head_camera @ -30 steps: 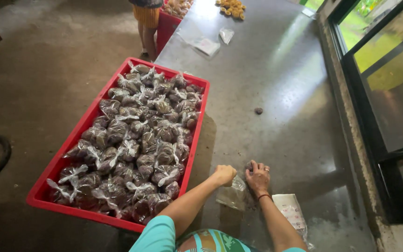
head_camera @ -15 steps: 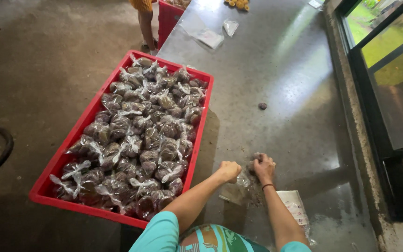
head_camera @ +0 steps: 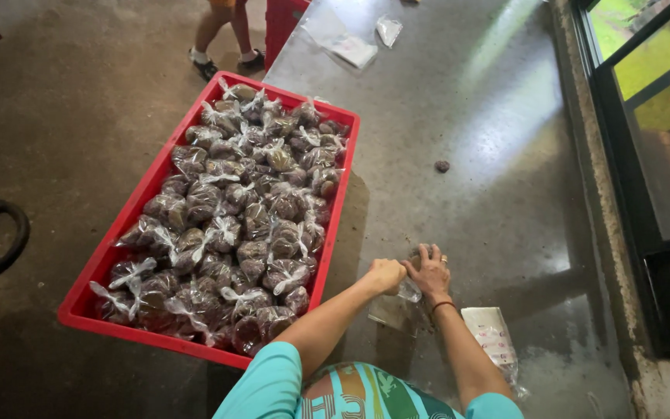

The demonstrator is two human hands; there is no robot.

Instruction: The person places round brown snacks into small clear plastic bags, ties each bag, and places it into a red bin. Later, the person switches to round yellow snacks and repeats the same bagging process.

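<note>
My left hand is a closed fist on the neck of a small clear plastic bag that rests on the grey counter. My right hand presses down on the same bag, fingers spread over its top. The bag's contents are mostly hidden under both hands. To the left sits a red crate packed with several tied clear bags of brown food.
A stack of flat clear bags lies by my right forearm. A small brown lump sits alone on the counter. Loose plastic bags lie at the far end. Another person's legs stand beyond the crate. A dark window frame borders the right.
Both hands have drawn closer together on the small bag, and my left fist has tightened at its neck. The view has shifted slightly toward the counter.
</note>
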